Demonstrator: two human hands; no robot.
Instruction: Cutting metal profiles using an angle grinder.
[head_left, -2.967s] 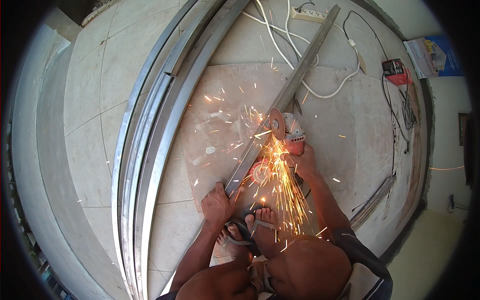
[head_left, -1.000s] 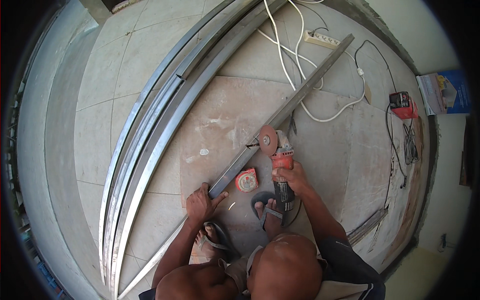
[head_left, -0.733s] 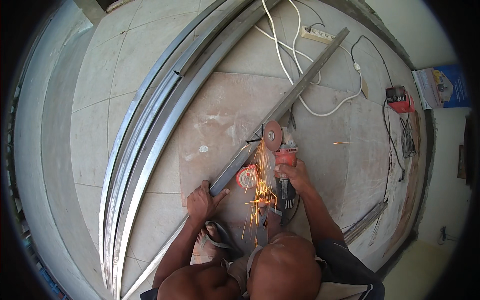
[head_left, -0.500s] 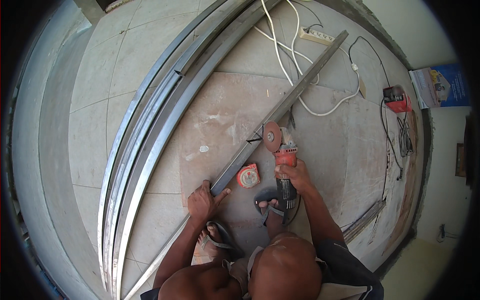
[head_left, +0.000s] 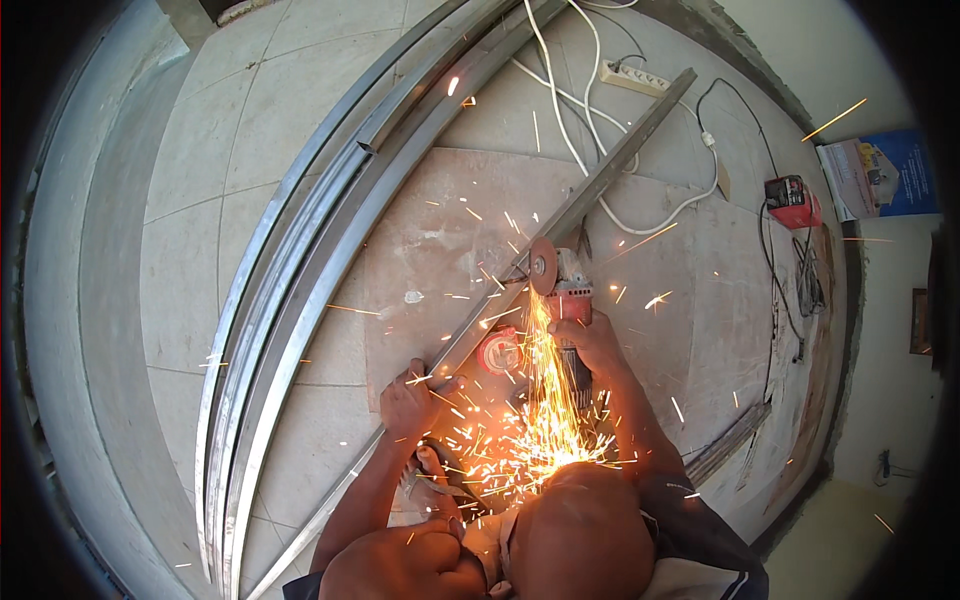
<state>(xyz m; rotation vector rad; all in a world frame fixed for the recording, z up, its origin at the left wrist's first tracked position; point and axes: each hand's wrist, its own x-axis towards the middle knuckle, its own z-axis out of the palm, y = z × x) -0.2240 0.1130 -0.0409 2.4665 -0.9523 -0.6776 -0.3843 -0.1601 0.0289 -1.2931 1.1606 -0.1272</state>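
In my right hand [head_left: 594,343] is a red and black angle grinder [head_left: 571,290], fingers wrapped round its body. Its brown cutting disc [head_left: 542,265] meets a long grey metal bar [head_left: 587,195] that lies diagonally before me. A dense stream of sparks [head_left: 548,400] pours from the disc toward my knees, hiding my right foot and part of the grinder's body. My left hand [head_left: 408,402] is closed round the bar's nearer part, pressing it down. Just right of the bar, a red and white tape measure [head_left: 499,351] lies on the floor among flying sparks.
Several long metal bars [head_left: 300,270] lie in a bundle at the left. White cables [head_left: 560,100] and a power strip [head_left: 634,78] are beyond the bar's far end. At the right are a red machine [head_left: 793,203], a blue box [head_left: 880,172] and thin metal strips [head_left: 730,443].
Sparks now burst from the disc and scatter widely; only a tiny streak showed before. The grinder has shifted slightly left against the bar. My left hand keeps its hold.
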